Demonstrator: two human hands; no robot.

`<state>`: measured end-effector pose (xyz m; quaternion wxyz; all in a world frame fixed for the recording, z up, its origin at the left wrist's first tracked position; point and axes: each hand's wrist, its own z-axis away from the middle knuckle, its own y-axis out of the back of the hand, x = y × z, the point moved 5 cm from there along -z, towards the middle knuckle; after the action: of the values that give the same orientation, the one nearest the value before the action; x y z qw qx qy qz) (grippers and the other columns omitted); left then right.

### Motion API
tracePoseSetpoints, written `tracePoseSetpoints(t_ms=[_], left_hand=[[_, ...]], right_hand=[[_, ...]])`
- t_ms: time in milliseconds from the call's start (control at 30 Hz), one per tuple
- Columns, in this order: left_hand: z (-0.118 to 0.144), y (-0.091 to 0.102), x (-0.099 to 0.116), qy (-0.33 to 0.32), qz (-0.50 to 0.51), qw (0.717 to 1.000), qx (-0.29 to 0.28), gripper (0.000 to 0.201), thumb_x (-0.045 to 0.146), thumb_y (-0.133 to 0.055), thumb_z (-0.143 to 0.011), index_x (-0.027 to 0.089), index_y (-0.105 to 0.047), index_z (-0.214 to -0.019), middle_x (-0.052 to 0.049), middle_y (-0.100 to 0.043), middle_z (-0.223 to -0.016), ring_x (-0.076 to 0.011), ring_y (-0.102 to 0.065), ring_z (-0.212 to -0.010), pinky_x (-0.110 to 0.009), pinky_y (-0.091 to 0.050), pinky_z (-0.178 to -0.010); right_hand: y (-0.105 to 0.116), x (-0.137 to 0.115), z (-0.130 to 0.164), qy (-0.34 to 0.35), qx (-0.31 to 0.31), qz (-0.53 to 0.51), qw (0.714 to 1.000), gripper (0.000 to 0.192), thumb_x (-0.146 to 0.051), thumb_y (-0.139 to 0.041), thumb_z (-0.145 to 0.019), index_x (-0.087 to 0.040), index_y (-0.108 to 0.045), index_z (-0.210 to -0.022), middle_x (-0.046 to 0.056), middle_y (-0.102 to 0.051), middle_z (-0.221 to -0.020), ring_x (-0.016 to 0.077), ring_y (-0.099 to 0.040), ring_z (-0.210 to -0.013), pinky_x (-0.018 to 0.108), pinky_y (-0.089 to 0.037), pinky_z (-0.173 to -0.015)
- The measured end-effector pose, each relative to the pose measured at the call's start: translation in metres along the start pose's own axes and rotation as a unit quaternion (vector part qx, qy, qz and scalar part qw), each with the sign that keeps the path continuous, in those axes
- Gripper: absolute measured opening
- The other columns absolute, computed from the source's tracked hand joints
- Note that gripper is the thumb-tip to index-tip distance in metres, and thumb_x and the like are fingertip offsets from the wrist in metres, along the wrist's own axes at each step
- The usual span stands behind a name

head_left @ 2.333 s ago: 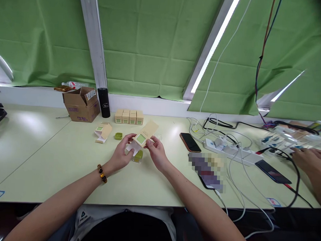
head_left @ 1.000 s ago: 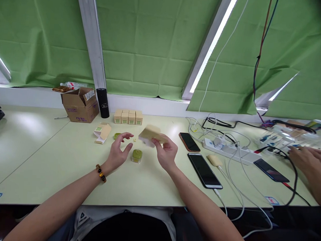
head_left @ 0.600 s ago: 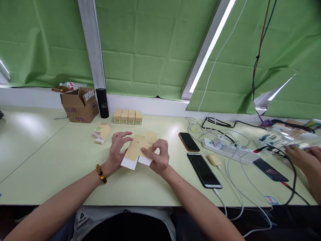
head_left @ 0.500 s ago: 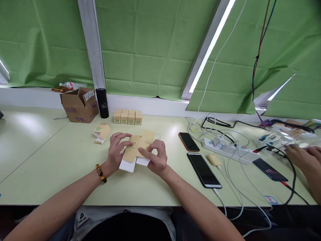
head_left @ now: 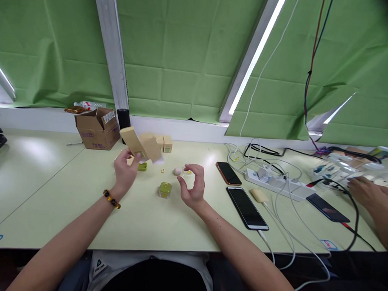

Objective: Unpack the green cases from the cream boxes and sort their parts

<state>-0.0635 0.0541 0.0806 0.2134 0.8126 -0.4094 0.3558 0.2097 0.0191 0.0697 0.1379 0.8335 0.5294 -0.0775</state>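
My left hand [head_left: 125, 170] pinches an unfolded tan cardboard box [head_left: 151, 147], raised and tilted above the table's left-middle part. A beaded bracelet circles that wrist. My right hand [head_left: 194, 189] holds nothing, its thumb and fingers apart in a curve. Just left of its fingertips lies a small pale pinkish object [head_left: 177, 171], and a small white-and-yellow piece [head_left: 188, 172] sits behind the fingers. Between my hands stands a small clear container with a green top [head_left: 165, 190]. A green tray-like piece [head_left: 142, 166] and a tiny yellow bit [head_left: 163, 171] lie farther back.
Behind the held cardboard stand small tan boxes [head_left: 167, 144], partly hidden, a black bottle [head_left: 123, 117] and a brown carton [head_left: 97, 129]. At right are phones [head_left: 247, 208], a power strip [head_left: 277, 183] with tangled cables, and another person's hands [head_left: 368, 196].
My left hand has carried the cardboard up and to the left. My right hand has let go of it. The green-topped container and small pieces now show on the table.
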Motion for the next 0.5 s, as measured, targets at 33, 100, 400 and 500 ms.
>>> tracePoseSetpoints(t_ms=[33,100,400,500], left_hand=[[-0.012,0.005,-0.006,0.033,-0.017,0.999,0.005,0.031,0.046,-0.069,-0.087,0.018,-0.072,-0.1,-0.007,-0.076,-0.096,-0.0217,-0.068,-0.088,-0.033,-0.055,-0.082],[-0.036,0.015,-0.02,0.098,-0.051,0.994,0.001,0.034,0.046,-0.065,-0.085,0.017,-0.074,-0.1,-0.007,-0.075,-0.092,-0.0218,-0.066,-0.082,-0.032,-0.052,-0.073],[-0.078,0.046,-0.073,0.205,-0.386,0.889,-0.138,0.024,0.037,-0.061,-0.076,0.022,-0.058,-0.058,-0.011,-0.069,-0.068,-0.0365,-0.067,-0.091,-0.047,-0.04,-0.09],[-0.073,0.041,-0.076,0.196,-0.419,0.873,-0.155,0.023,0.039,-0.057,-0.081,0.022,-0.065,-0.068,-0.015,-0.076,-0.084,-0.0396,-0.067,-0.101,-0.051,-0.037,-0.096]], right_hand=[[0.0,-0.001,0.0,0.0,-0.004,-0.002,1.0,0.041,-0.018,-0.062,-0.095,-0.028,-0.052,-0.133,0.007,-0.062,-0.1,0.0279,-0.061,-0.095,0.051,-0.055,-0.083],[-0.001,-0.001,-0.001,-0.004,-0.012,-0.007,1.0,0.038,-0.018,-0.061,-0.096,-0.028,-0.053,-0.132,0.006,-0.063,-0.097,0.0272,-0.061,-0.093,0.05,-0.055,-0.083],[-0.007,0.004,0.004,-0.031,-0.048,-0.029,0.998,0.037,-0.016,-0.062,-0.096,-0.027,-0.057,-0.13,0.006,-0.065,-0.097,0.0273,-0.06,-0.096,0.048,-0.055,-0.085],[-0.009,0.005,0.006,-0.024,-0.062,-0.034,0.997,0.036,-0.015,-0.062,-0.095,-0.027,-0.058,-0.129,0.007,-0.066,-0.096,0.0276,-0.059,-0.097,0.048,-0.055,-0.084]])
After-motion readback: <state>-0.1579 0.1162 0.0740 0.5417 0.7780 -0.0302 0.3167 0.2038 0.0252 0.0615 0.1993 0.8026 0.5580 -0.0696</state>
